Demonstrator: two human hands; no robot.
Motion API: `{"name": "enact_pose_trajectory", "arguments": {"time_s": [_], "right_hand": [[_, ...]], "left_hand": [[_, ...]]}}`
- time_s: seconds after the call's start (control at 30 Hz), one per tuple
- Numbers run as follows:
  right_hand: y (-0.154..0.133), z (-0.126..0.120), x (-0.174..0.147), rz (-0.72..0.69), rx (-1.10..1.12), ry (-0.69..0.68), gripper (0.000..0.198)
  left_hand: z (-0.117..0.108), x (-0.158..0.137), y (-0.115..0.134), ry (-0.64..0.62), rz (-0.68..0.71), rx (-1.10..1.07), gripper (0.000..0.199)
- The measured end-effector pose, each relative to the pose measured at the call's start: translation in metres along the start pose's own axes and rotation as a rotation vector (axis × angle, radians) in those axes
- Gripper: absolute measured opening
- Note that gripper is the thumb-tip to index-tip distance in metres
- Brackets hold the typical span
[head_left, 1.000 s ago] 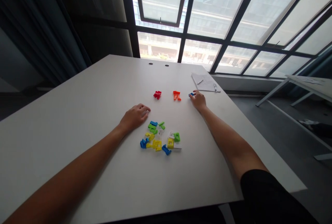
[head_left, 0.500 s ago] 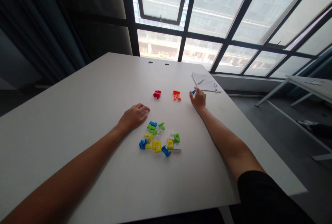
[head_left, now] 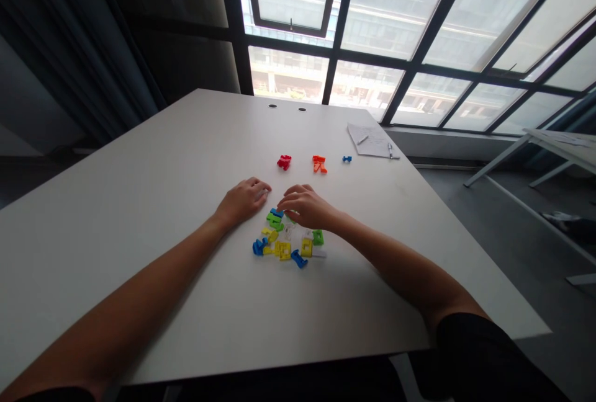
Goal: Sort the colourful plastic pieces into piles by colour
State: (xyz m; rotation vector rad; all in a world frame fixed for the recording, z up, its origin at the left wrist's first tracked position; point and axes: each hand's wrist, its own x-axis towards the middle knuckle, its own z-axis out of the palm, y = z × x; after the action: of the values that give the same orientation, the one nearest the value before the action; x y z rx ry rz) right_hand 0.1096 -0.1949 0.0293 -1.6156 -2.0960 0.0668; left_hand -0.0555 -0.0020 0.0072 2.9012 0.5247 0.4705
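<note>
My right hand (head_left: 305, 205) is over the upper edge of a mixed group of small plastic pieces. Its fingers are apart and bent down beside a blue piece (head_left: 276, 213), and I cannot tell whether they touch it. The hand partly covers green and clear pieces. On the table to the left of the group lies my left hand (head_left: 244, 201), fingers loosely bent and apart, with no piece clearly visible in it. Around them are green pieces (head_left: 274, 221), yellow pieces (head_left: 284, 250), a dark blue piece (head_left: 298, 259) and another blue one (head_left: 259, 247).
Farther up the white table (head_left: 186, 160) stand red pieces (head_left: 284, 162), orange pieces (head_left: 319, 164) and a lone blue piece (head_left: 347, 159), spaced in a row. Paper (head_left: 370, 141) with pens lies near the right edge. Windows rise behind the table.
My right hand has let go of the small blue piece at the right end of the row and moved back left to the mixed group. My left hand stays in place.
</note>
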Motion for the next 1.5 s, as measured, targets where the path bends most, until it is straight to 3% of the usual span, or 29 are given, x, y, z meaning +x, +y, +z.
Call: {"name": "enact_pose_trajectory", "arguments": {"time_s": [0.33,0.5,0.7,0.83,0.97,1.2,1.5], "right_hand": [[-0.004,0.014,0.008,0.159,-0.03,-0.089,0.015],[0.001,0.01,0.008,0.223,0.003,0.132,0.019],[0.069,-0.004,-0.01,0.364,-0.044,0.401,0.015],[0.128,-0.016,-0.039,0.61,-0.132,0.489,0.016],[0.165,-0.028,-0.066,0.86,-0.221,0.528,0.024],[0.194,-0.032,-0.073,1.087,-0.395,0.437,0.046],[0.212,-0.038,-0.063,1.196,-0.459,0.373,0.05]], "left_hand": [[0.003,0.0,-0.003,0.0,-0.001,0.005,0.03],[0.002,0.0,-0.002,0.004,0.007,0.0,0.034],[0.003,0.0,-0.003,-0.013,0.022,0.023,0.037],[0.005,0.001,-0.006,-0.018,0.011,0.025,0.037],[0.004,0.001,-0.005,-0.017,0.01,0.034,0.036],[0.003,0.001,-0.003,0.0,0.013,0.027,0.034],[0.002,0.001,-0.003,-0.018,0.009,0.039,0.035]]}}
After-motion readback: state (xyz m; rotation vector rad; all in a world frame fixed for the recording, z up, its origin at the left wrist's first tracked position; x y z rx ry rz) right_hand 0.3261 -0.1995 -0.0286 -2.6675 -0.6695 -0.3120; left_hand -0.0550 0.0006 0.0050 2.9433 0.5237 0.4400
